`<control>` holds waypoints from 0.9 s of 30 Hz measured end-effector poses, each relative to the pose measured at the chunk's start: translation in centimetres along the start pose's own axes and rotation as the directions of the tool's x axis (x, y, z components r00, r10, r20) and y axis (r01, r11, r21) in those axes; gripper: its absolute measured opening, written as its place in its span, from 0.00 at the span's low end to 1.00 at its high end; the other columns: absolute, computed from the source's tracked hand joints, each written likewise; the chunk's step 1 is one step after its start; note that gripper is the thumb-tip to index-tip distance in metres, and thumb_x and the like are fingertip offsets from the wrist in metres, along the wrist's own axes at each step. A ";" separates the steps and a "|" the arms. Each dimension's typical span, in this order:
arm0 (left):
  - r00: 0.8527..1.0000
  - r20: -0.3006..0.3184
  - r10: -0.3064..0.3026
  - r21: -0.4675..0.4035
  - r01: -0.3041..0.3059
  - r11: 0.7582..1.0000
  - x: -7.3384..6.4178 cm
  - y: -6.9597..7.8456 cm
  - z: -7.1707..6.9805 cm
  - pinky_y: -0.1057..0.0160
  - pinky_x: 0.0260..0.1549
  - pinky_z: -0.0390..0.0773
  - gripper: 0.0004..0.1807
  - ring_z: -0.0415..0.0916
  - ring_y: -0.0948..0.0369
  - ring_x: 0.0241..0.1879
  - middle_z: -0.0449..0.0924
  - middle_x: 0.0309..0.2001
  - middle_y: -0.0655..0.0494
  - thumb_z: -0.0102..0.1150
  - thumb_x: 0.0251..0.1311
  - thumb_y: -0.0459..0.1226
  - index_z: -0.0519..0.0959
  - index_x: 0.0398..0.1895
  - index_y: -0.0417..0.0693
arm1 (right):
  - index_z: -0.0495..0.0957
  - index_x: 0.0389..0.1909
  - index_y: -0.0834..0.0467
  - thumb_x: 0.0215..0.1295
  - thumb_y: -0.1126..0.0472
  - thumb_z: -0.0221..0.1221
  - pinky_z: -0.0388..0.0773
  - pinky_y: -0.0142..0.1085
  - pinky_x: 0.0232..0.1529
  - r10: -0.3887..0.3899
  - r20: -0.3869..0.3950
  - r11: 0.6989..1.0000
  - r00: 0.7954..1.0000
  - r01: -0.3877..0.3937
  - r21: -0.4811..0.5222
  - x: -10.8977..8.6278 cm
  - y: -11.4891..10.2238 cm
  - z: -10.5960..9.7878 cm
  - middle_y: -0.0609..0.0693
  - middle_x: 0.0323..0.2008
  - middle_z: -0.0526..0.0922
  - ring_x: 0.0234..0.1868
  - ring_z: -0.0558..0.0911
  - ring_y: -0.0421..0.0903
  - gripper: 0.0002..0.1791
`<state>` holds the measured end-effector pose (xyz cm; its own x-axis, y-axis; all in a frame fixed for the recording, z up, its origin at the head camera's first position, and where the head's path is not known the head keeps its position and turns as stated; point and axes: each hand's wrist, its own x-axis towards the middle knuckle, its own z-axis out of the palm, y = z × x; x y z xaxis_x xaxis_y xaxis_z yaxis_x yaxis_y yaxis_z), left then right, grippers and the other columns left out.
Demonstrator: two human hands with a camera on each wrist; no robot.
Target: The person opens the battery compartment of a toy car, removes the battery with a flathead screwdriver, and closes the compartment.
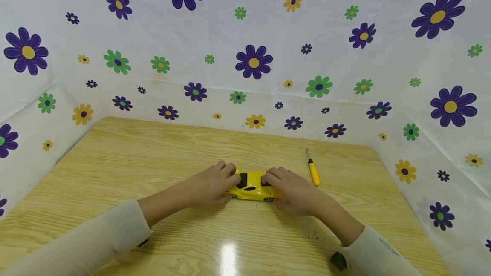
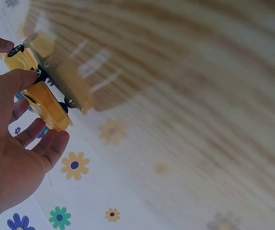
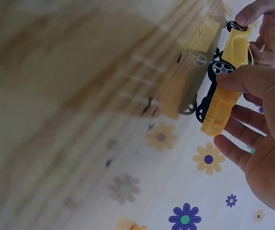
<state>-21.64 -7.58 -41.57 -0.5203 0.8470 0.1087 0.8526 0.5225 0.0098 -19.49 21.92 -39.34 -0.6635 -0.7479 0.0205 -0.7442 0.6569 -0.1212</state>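
A yellow toy car (image 1: 253, 181) with dark windows sits on the wooden table, held between both hands. My left hand (image 1: 212, 185) grips its left end, fingers over the top. On the other end my right hand (image 1: 297, 193) has its fingers curled over the body. In the left wrist view, the left thumb (image 2: 20, 79) lies by a wheel of the car (image 2: 49, 108). The right wrist view shows the right thumb (image 3: 238, 80) against the side of the car (image 3: 222, 103), close to a black wheel. Fingers cover parts of both ends.
A screwdriver (image 1: 313, 173) with a yellow handle lies right of the right hand. Small dark bits (image 1: 315, 236) are scattered near the right forearm. A black object (image 1: 339, 261) shows by the right sleeve. Flower-patterned white cloth (image 1: 218, 33) encloses the table's (image 1: 172, 148) back and sides.
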 end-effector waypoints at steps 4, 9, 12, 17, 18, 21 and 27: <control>1.000 0.005 -0.003 0.009 0.003 1.000 -0.2 0.4 0.1 0.59 0.43 0.74 0.19 0.65 0.55 0.45 0.68 0.52 0.52 0.62 0.70 0.47 0.70 0.57 0.52 | 0.72 0.60 0.53 0.59 0.63 0.71 0.77 0.42 0.63 -0.011 -0.012 1.000 1.000 0.012 0.007 -0.2 0.0 0.1 0.47 0.58 0.75 0.57 0.75 0.45 0.28; 1.000 0.007 -0.003 0.013 0.003 1.000 -0.4 0.8 -0.1 0.60 0.43 0.73 0.18 0.65 0.55 0.44 0.68 0.52 0.52 0.62 0.70 0.47 0.70 0.57 0.53 | 0.71 0.59 0.52 0.58 0.64 0.71 0.77 0.41 0.62 -0.019 -0.004 1.000 1.000 0.019 0.014 -0.3 -0.2 0.0 0.46 0.56 0.75 0.56 0.74 0.43 0.29; 1.000 0.014 -0.002 0.018 0.002 1.000 -0.5 1.0 -0.2 0.61 0.42 0.73 0.18 0.65 0.56 0.44 0.67 0.52 0.53 0.62 0.70 0.47 0.70 0.57 0.53 | 0.71 0.58 0.52 0.58 0.63 0.72 0.77 0.41 0.60 -0.019 0.010 1.000 1.000 0.019 0.014 -0.4 -0.3 -0.1 0.45 0.55 0.75 0.54 0.74 0.42 0.28; 1.000 0.024 -0.004 0.021 0.003 1.000 -0.8 1.3 -0.1 0.61 0.45 0.74 0.19 0.65 0.57 0.46 0.67 0.52 0.54 0.61 0.71 0.47 0.69 0.58 0.54 | 0.71 0.57 0.51 0.59 0.60 0.74 0.78 0.40 0.57 -0.009 0.027 1.000 1.000 0.009 0.021 -0.6 -0.7 -0.3 0.44 0.53 0.74 0.52 0.73 0.41 0.28; 1.000 0.023 -0.002 0.023 0.002 1.000 -0.8 1.3 -0.1 0.61 0.45 0.75 0.19 0.65 0.57 0.46 0.67 0.52 0.54 0.61 0.71 0.47 0.69 0.58 0.54 | 0.71 0.57 0.51 0.59 0.60 0.74 0.78 0.39 0.57 -0.008 0.028 1.000 1.000 0.008 0.021 -0.6 -0.7 -0.3 0.43 0.53 0.74 0.52 0.73 0.40 0.28; 1.000 0.020 0.001 0.024 -0.002 1.000 -1.0 1.4 -0.2 0.61 0.45 0.75 0.19 0.65 0.57 0.46 0.68 0.52 0.54 0.61 0.71 0.47 0.69 0.58 0.54 | 0.71 0.56 0.51 0.60 0.59 0.74 0.79 0.39 0.55 -0.014 0.020 1.000 1.000 0.014 0.025 -0.6 -0.9 -0.4 0.43 0.52 0.74 0.50 0.73 0.40 0.27; 1.000 0.012 0.012 0.018 -0.012 1.000 -1.0 1.4 -0.4 0.61 0.45 0.75 0.19 0.66 0.57 0.45 0.68 0.53 0.53 0.62 0.71 0.47 0.69 0.58 0.53 | 0.72 0.55 0.51 0.62 0.57 0.72 0.79 0.38 0.53 -0.023 0.003 0.999 1.000 0.023 0.023 -0.8 -1.0 -0.4 0.42 0.51 0.75 0.48 0.73 0.39 0.25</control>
<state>-19.89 -7.68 -41.28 -0.5107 0.8543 0.0967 0.8578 0.5139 -0.0095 -18.27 21.87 -38.87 -0.6456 -0.7634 0.0201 -0.7576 0.6369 -0.1430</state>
